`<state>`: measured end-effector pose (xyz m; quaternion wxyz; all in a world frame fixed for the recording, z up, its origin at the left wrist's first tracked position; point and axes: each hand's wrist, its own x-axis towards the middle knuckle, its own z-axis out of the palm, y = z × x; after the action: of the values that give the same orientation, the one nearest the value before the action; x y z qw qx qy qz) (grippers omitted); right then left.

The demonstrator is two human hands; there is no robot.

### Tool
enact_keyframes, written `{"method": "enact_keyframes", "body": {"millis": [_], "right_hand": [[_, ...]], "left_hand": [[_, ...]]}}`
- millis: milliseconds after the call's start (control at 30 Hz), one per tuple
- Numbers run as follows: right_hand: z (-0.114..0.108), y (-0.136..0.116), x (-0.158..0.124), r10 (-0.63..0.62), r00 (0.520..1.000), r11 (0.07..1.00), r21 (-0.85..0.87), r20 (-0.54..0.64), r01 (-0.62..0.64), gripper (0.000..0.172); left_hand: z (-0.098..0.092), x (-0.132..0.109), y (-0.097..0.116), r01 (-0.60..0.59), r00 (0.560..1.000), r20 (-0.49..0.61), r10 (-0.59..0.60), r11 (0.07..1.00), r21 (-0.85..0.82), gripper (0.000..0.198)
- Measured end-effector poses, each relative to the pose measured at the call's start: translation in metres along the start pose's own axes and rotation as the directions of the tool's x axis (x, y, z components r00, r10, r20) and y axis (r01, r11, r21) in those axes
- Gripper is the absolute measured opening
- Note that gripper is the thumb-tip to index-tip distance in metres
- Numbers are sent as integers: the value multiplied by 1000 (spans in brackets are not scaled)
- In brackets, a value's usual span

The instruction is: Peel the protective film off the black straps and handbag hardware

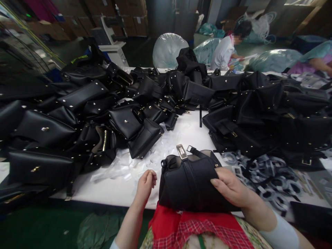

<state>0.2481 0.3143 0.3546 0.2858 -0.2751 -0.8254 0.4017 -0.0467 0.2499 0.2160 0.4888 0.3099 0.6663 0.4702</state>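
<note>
Your right grip [229, 185] is clamped on a black handbag [178, 181]; your left grip [145, 182], fingertips together, has the white worktop [111, 191] beyond it

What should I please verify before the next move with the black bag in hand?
1. Right hand gripping the black bag: ok, thumb on its front.
2. Left hand free of small items: cannot tell, fingers are curled.
3. Gold metal plate present: ok, at the bag's top.
4. White table beside the bag free of scraps: not ok, clear plastic pieces lie there.
5. Bag's contents: cannot tell, hidden.
</note>
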Motion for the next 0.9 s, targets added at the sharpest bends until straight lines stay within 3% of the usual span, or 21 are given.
{"method": "enact_keyframes", "body": {"millis": [167,333,467,633,700,767,900], "right_hand": [[1,-6,4,-59,995,993,-96,81,67,30],[2,-10,3,-57,994,986,-150,98,71,29],[4,-10,3,-54,993,983,-171,101,71,30],[11,-5,3,12,985,993,-116,171,8,34],[13,-4,3,106,983,993,-66,153,-97,33],[15,-2,1,257,965,966,4,61,-257,28],[19,11,-4,516,855,845,190,-51,-499,27]], "left_hand": [[-8,4,28,-63,998,-15,62,990,-128,24],[2,-2,67,-81,997,3,82,983,-163,11],[23,-7,107,-51,977,198,84,985,-166,18],[62,-5,145,-205,882,431,189,979,-10,27],[77,-4,145,-228,869,459,185,973,38,27],[91,-6,137,-219,880,449,154,971,98,27],[114,-18,104,-197,880,465,99,966,168,22]]}}
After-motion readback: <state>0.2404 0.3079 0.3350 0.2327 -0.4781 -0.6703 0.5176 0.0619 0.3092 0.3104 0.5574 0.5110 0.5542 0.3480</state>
